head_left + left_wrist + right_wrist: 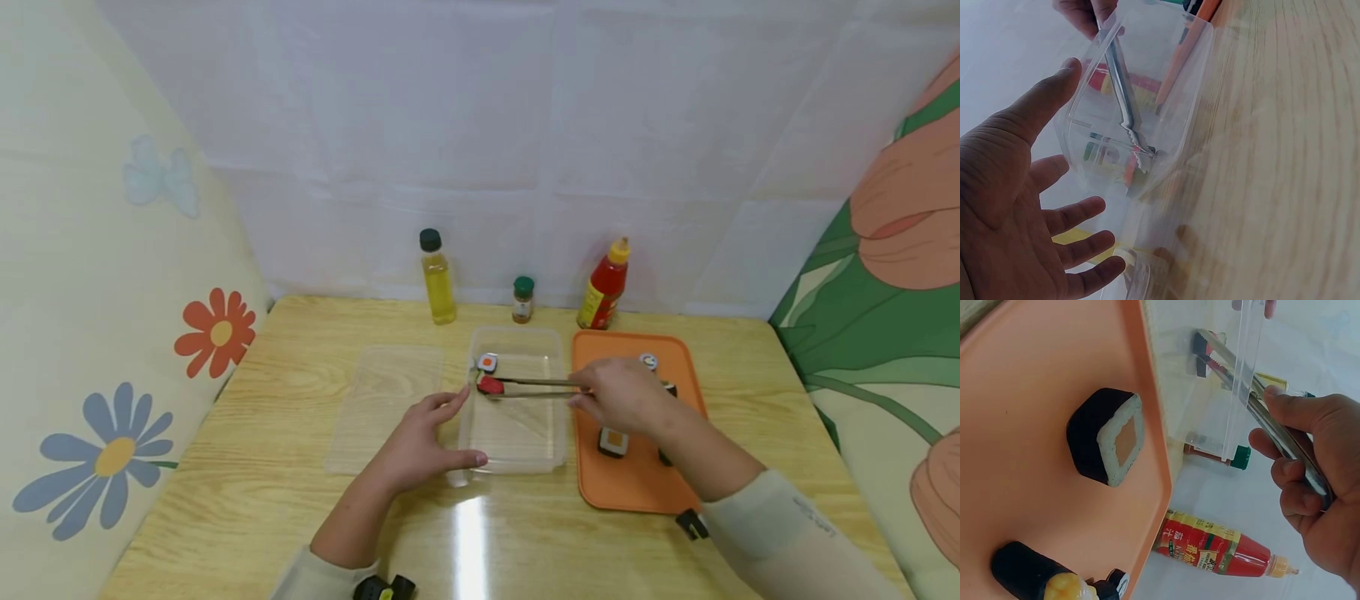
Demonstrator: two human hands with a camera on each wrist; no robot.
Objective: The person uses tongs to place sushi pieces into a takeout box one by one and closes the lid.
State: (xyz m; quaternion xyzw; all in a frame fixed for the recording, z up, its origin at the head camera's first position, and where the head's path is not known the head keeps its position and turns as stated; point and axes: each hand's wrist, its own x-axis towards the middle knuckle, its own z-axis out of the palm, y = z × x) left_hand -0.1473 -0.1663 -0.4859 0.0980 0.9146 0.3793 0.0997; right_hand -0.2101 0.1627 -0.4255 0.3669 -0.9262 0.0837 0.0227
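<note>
Light wooden table point(300, 467) carries a clear rectangular plastic container point(517, 454). The left hand point(420, 446) rests against its 9 o'clock wall, fingers relaxed and spread. The right hand point(618, 396) grips metal tongs point(536, 387) pinching a red sushi piece point(491, 386) inside it.

Colour key. Tray point(637, 492): orange. Container point(516, 433) and its lid point(382, 408): clear, colourless. Tongs point(536, 387): silver metal, gripping a red piece point(491, 386). Sushi roll point(487, 362) in the container: white with an orange centre. Roll on the tray point(612, 442): black wrap, white rice, orange-brown centre. Oil bottle point(438, 277): yellow, black cap. Spice jar point(522, 299): brown, green cap. Sauce bottle point(604, 285): red, yellow cap and label. Table point(262, 467): pale wood grain. Left cloth point(97, 333): cream with blue, orange and pale-blue flowers. Right cloth point(885, 317): green with salmon-pink blooms. Back wall point(525, 125): white. Sleeves point(780, 525): beige.
</note>
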